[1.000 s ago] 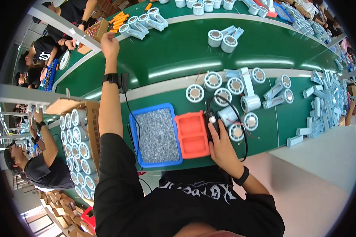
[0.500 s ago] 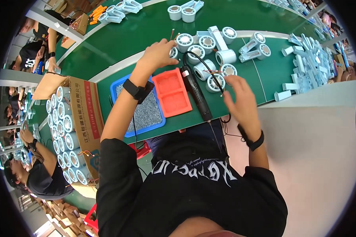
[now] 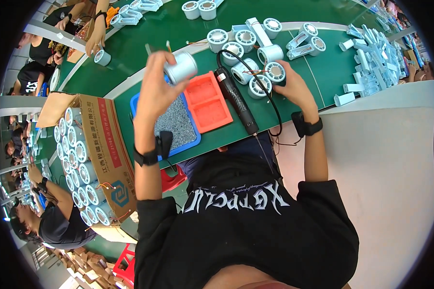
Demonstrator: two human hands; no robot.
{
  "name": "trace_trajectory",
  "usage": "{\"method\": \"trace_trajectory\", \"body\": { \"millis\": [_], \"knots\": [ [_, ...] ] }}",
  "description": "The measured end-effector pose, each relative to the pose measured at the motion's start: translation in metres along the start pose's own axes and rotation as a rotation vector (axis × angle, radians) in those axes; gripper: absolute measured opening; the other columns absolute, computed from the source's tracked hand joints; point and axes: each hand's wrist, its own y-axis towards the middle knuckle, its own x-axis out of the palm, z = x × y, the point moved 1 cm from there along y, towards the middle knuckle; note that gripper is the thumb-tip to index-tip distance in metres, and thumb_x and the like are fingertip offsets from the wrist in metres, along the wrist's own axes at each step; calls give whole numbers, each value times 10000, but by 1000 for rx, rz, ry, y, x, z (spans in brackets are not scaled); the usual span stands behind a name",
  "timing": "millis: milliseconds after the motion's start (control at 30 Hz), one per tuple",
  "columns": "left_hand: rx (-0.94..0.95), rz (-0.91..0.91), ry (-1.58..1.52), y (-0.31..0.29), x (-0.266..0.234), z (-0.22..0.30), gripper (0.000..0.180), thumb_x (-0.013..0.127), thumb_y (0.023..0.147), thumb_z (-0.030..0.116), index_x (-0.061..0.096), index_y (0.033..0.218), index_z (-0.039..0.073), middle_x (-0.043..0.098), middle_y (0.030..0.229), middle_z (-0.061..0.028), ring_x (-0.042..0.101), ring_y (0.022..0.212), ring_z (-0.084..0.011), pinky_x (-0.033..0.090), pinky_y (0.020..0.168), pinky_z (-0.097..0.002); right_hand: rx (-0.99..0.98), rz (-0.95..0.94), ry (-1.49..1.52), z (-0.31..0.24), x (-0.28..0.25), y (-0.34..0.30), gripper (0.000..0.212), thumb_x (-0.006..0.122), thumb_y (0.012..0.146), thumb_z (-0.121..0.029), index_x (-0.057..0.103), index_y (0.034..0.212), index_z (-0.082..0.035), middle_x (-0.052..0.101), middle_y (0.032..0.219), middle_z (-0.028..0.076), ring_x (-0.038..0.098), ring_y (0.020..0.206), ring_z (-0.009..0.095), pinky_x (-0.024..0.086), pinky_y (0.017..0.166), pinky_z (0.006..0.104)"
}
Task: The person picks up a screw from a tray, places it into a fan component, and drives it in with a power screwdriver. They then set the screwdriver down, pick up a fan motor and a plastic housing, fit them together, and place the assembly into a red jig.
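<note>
My left hand (image 3: 154, 86) is closed around a light-blue cylindrical housing (image 3: 182, 68), held tilted above the far end of the blue tray (image 3: 184, 150). Wires stick up beside its fingers. Small grey metal pieces fill the tray. My right hand (image 3: 296, 91) has its fingers and thumb around another light-blue cylinder (image 3: 275, 72) with a slotted end, at the near right of a cluster of such cylinders (image 3: 245, 38). A red two-compartment tray (image 3: 208, 102) lies between the hands. Beside it rests a black electric screwdriver (image 3: 237, 102), its bit pointing toward me and its cord looping by the cylinders.
An open carton (image 3: 103, 144) of cylinders stands at the left. Light-blue handle parts (image 3: 371, 72) are heaped at the right. Handled units (image 3: 306, 43) lie behind my right hand. Across the table, a co-worker's hand (image 3: 96, 42) is at a cylinder (image 3: 102, 58).
My left hand has moved left and nearer, carrying a cylinder off the cluster. My right hand has closed around a cylinder. A co-worker's hand with a cylinder has appeared at the far left.
</note>
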Motion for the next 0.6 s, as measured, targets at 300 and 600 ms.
{"method": "trace_trajectory", "body": {
  "millis": [300, 600],
  "knots": [
    [9, -38, -72, -50, 52, -18, 458, 791, 656, 31, 464, 976, 43, 539, 1150, -161, 550, 1032, -378, 474, 839, -400, 265, 120, 371, 14, -5, -4, 630, 746, 719, -109, 445, 1266, -28, 545, 1255, 107, 572, 1108, 260, 469, 927, 349],
    [16, -74, -101, -45, 44, -31, 316, 785, 706, 125, 535, 865, 16, 627, 1002, -133, 623, 862, -332, 509, 715, -373, -29, 236, 1356, -60, -33, -13, 822, 792, 703, -241, 377, 1371, -3, 539, 1190, 92, 546, 1107, 208, 449, 973, 348]
  ]
}}
